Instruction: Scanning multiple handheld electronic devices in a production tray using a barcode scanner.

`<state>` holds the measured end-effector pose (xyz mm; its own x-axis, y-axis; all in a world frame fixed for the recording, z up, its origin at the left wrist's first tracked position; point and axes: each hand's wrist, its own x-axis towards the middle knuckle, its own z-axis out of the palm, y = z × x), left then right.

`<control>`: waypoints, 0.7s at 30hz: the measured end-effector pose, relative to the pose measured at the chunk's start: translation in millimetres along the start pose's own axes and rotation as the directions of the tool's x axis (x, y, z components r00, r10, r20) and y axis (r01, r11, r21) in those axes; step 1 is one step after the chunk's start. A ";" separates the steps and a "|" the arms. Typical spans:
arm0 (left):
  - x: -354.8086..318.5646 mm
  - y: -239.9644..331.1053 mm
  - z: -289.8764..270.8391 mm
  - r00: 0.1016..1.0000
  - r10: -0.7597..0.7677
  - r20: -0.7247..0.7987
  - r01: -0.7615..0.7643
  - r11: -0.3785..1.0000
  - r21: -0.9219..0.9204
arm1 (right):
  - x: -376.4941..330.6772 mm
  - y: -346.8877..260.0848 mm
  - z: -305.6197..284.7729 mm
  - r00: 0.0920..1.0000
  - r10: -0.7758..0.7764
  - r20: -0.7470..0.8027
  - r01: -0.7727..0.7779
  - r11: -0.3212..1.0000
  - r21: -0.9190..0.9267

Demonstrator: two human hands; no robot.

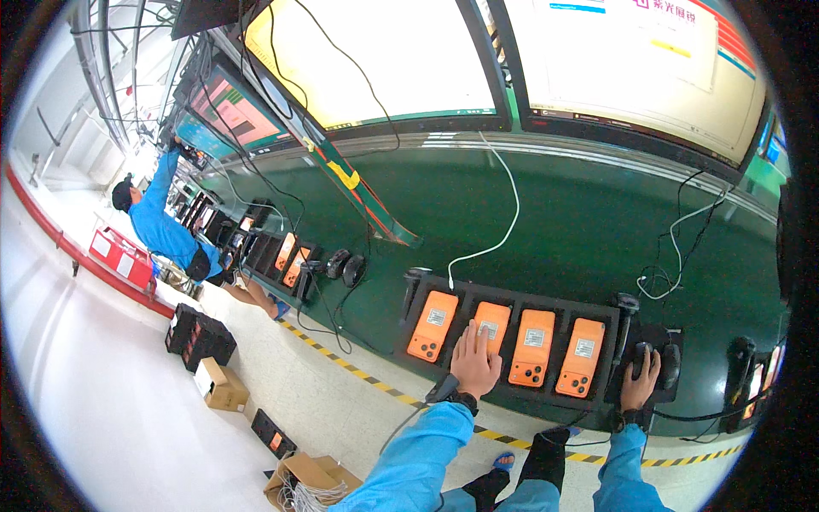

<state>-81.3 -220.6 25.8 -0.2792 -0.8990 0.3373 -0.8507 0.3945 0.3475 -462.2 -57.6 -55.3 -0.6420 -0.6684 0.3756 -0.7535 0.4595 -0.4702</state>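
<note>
Orange phones lie in a row, camera ends toward me, in a black tray [550,300] on the green bench. Each bears a white label. My left hand [475,362] lies with fingers stretched over the second phone [493,314] from the left, covering its lower part. To its left is the first phone [433,326]; to its right are the third phone [533,346] and the fourth phone [581,357]. Right of the tray, my right hand [641,380] is closed over a black computer mouse [640,352] on a dark pad. A dark band with a cable sits at my left wrist.
Large monitors [631,68] stand along the bench's back. White cables [512,200] hang onto the green bench [563,213]. A black rounded device [670,367] sits beside the mouse. Farther left, a co-worker in blue [162,226] reaches up. Cardboard boxes [223,388] lie on the floor.
</note>
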 end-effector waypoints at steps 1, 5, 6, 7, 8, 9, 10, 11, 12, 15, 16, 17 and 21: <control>-0.1 -0.1 0.2 1.000 0.001 0.006 -0.001 1.000 0.000 | 0.1 0.2 -0.1 1.000 -0.002 0.009 0.002 1.000 -0.003; 0.0 0.0 1.2 1.000 -0.010 0.011 0.010 1.000 0.000 | 0.8 1.0 0.2 0.998 0.049 0.031 -0.050 0.998 0.044; 0.0 0.0 1.2 1.000 -0.017 0.017 0.017 1.000 0.002 | 0.6 1.0 0.5 1.000 0.007 0.007 -0.007 0.999 0.039; 0.0 0.0 0.9 1.000 -0.015 0.013 0.015 1.000 0.002 | 0.3 0.9 0.8 1.000 0.001 0.001 -0.001 1.000 0.023; -0.3 0.3 0.6 1.000 -0.015 0.013 0.015 1.000 0.003 | 0.0 1.0 1.0 1.000 0.015 0.019 -0.015 1.000 -0.005; -0.4 0.5 0.3 1.000 -0.012 0.010 0.012 1.000 0.004 | -0.1 1.0 1.2 1.000 -0.005 0.002 0.005 1.000 0.007; -0.4 0.6 0.1 1.000 -0.012 0.013 0.012 1.000 0.003 | 0.1 1.2 1.4 1.000 -0.006 0.007 0.006 1.000 0.008; -0.5 0.6 -0.2 1.000 -0.011 0.013 0.011 1.000 0.001 | 0.4 1.5 1.5 1.000 0.019 0.021 -0.019 1.000 0.000; -0.4 0.6 -0.3 1.000 -0.008 0.007 0.008 1.000 0.001 | 0.6 1.7 1.8 1.000 0.000 0.005 0.000 1.000 0.017; 0.1 0.4 0.1 1.000 -0.003 -0.004 0.003 1.000 0.005 | 0.6 1.5 2.9 1.000 0.011 -0.011 -0.011 1.000 0.029; 0.3 0.4 0.3 1.000 -0.001 -0.008 0.001 1.000 0.009 | 0.3 1.2 3.0 1.000 0.010 -0.014 -0.010 1.000 0.022; 0.4 0.3 0.5 1.000 0.001 -0.012 -0.001 1.000 0.015 | 0.0 1.0 3.0 1.000 0.027 0.004 -0.027 1.000 0.008; 0.3 -0.2 1.4 0.999 0.016 -0.034 -0.016 1.000 0.009 | -0.5 1.5 2.0 1.000 0.006 -0.005 -0.006 1.000 0.012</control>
<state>-81.9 -221.2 24.6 -0.2777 -0.8854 0.3727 -0.8500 0.4072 0.3342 -462.7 -57.7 -57.7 -0.6471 -0.6630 0.3765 -0.7480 0.4564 -0.4818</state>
